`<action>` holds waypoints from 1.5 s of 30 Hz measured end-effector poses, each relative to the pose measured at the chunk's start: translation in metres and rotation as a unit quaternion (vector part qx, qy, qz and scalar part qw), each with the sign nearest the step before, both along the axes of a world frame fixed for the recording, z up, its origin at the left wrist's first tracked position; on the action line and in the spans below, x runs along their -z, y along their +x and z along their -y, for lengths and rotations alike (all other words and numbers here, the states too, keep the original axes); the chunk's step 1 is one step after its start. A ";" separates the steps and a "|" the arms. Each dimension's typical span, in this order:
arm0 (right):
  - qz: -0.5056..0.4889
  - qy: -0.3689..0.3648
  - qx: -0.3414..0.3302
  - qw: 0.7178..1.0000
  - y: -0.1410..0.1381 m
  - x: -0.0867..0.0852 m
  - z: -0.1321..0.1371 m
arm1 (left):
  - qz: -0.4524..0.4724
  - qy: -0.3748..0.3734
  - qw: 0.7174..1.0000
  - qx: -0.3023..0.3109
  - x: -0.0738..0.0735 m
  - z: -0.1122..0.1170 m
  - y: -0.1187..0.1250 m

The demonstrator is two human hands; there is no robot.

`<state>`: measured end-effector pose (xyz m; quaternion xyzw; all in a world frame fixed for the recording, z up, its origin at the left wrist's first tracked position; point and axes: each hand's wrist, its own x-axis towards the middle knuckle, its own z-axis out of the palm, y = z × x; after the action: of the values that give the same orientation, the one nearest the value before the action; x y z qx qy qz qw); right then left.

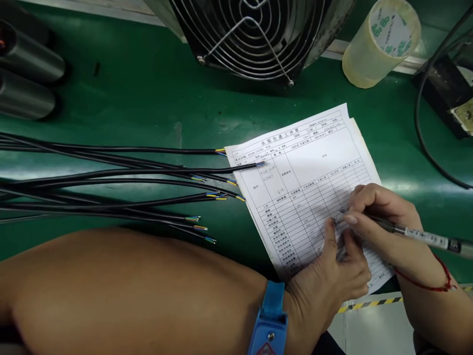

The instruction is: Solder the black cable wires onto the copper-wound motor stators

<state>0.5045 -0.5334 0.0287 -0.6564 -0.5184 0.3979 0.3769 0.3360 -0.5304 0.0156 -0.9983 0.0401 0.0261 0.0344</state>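
A printed paper form (295, 172) with a table and handwritten entries lies tilted on the green work surface. My right hand (388, 222) grips a pen (424, 236), its tip end by the form's rows and partly hidden by the fingers. On the lower part of the sheet, my left hand (332, 271) presses down with thumb and curled fingers, holding the form in place. A blue wrist strap (271, 315) circles the left wrist. Several black cables (148, 172) with stripped coloured wire ends reach to the form's left edge, one lying over it.
A fan with a wire guard (251, 39) stands at the back. Right of it is a roll of clear tape (377, 47). Dark metal cylinders (29, 93) lie at the far left. A black device (447, 93) and a loose cable (419, 128) are at the right.
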 end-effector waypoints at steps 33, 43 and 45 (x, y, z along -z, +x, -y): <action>0.089 0.049 0.038 0.994 -0.009 0.007 0.004 | 0.002 0.000 1.000 -0.015 0.005 0.005 0.008; 0.078 0.120 0.019 0.989 -0.011 0.017 0.002 | 0.018 0.000 1.000 -0.006 0.001 0.000 0.001; 0.088 0.118 0.021 0.989 -0.011 0.017 0.001 | 0.016 0.008 1.000 0.002 0.001 0.001 0.000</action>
<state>0.4930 -0.5347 0.0115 -0.6507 -0.5790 0.2659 0.4130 0.3356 -0.5310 0.0149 -0.9982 0.0417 0.0105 0.0427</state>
